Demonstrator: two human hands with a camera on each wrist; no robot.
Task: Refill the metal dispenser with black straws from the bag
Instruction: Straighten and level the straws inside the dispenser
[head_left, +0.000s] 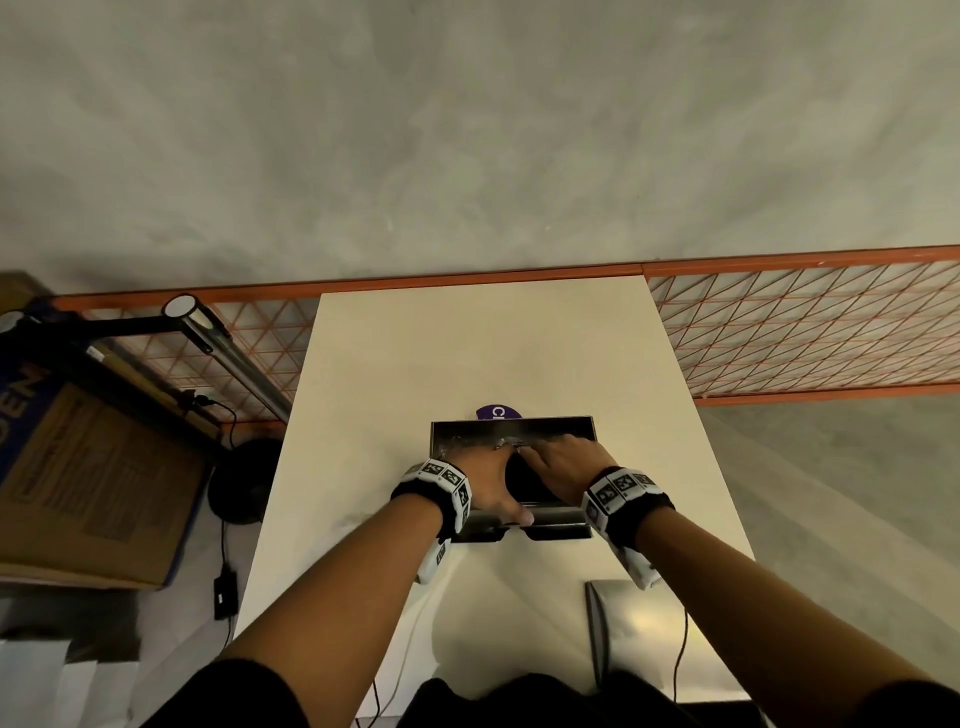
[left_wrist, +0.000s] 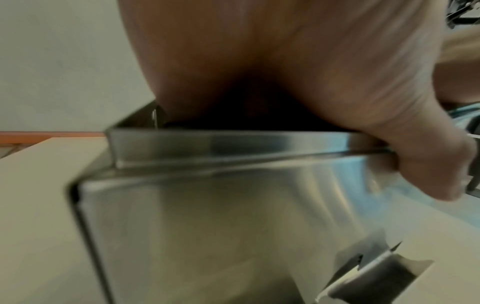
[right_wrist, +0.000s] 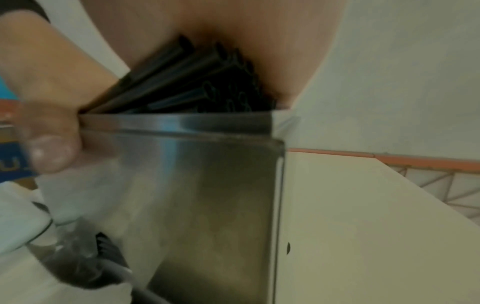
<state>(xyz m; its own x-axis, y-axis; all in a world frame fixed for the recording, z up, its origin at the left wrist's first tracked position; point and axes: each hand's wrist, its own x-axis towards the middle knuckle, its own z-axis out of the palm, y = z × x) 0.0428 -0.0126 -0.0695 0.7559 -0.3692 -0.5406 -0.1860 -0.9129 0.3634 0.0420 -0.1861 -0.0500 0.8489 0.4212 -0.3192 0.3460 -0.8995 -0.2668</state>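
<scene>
Two hands in one dispenser (head_left: 550, 512) on table (head_left: 467, 353). Left hand (head_left: 488, 480) thumb hooked over front rim, fingers hidden inside. Right hand (head_left: 563, 460) atop straws (right_wrist: 187, 82), fingers hidden, grip unclear. Straws bunched, uncountable, perhaps a dozen ends. One bag (right_wrist: 75, 261), blurred, beside dispenser. One lid (head_left: 639, 634), partly cut off.

Dispenser (right_wrist: 207, 185): brushed metal, shiny. Straws (right_wrist: 182, 78): glossy black plastic. Table (head_left: 467, 353): smooth matt cream. Bag (right_wrist: 72, 257): clear crinkly plastic.
</scene>
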